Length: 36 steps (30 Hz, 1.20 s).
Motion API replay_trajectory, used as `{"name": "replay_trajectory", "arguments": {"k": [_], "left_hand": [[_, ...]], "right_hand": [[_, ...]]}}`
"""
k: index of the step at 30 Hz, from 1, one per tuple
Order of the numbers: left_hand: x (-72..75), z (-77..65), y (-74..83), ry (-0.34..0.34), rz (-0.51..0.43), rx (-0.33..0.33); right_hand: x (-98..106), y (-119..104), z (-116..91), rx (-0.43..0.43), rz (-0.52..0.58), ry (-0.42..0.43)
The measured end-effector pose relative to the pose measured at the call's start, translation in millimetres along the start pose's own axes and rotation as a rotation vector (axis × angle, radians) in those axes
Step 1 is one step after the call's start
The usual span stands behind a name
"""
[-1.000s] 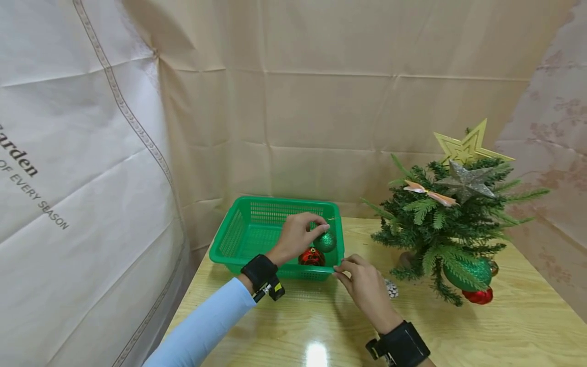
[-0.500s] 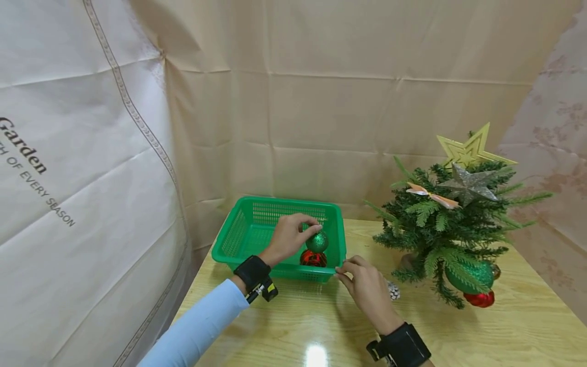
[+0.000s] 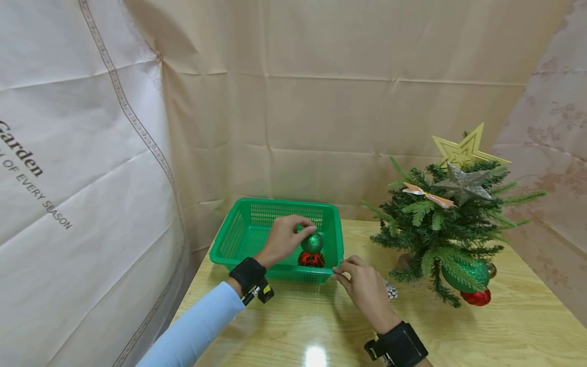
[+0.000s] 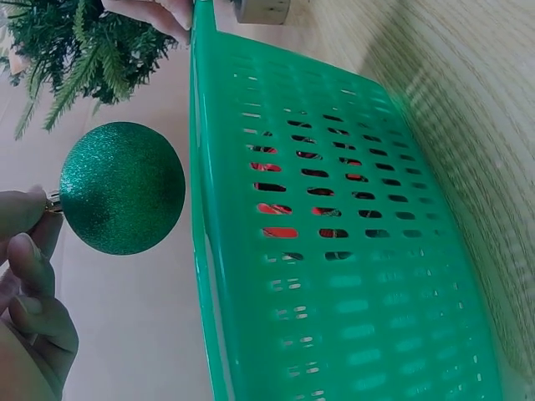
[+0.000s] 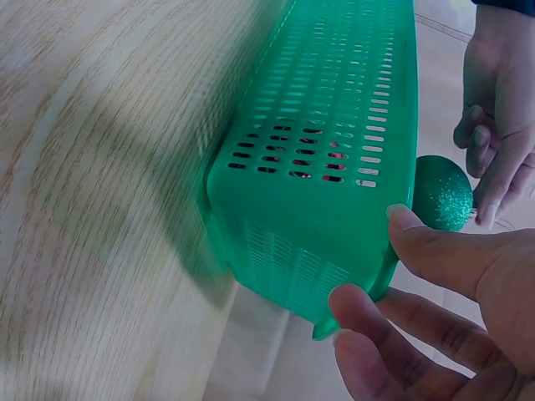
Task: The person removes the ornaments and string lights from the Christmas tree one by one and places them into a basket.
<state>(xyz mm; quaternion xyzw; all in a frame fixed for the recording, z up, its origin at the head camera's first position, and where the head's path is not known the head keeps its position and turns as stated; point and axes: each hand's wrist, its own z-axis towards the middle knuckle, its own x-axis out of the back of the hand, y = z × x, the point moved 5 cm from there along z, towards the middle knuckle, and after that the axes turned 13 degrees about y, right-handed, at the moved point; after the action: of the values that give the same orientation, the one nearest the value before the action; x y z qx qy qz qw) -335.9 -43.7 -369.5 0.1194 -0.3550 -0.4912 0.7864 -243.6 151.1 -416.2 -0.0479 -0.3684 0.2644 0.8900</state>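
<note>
at the near right corner of the green basket, your right hand gripped the rim, with a pine cone just beside that hand on the table. over the basket, your left hand pinched a green ball by its metal cap; a red ball lay inside. farther right stood a small tree with a gold star and a silver star.

White glare on the wooden tabletop
</note>
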Motion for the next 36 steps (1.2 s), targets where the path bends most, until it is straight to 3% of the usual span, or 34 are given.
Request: {"name": "replay_trajectory", "arguments": {"k": [7, 27, 36], "left_hand": [[4.4, -0.6, -5.9, 0.012, 0.008, 0.028], [11.0, -8.4, -13.0, 0.024, 0.021, 0.0], [12.1, -9.9, -16.7, 0.01, 0.033, 0.017]], "right_hand": [[0.1, -1.3, 0.9, 0.007, -0.01, 0.002], [-0.7, -2.1, -0.4, -0.007, -0.003, 0.013], [0.2, -1.9, 0.2, 0.001, -0.015, 0.007]]}}
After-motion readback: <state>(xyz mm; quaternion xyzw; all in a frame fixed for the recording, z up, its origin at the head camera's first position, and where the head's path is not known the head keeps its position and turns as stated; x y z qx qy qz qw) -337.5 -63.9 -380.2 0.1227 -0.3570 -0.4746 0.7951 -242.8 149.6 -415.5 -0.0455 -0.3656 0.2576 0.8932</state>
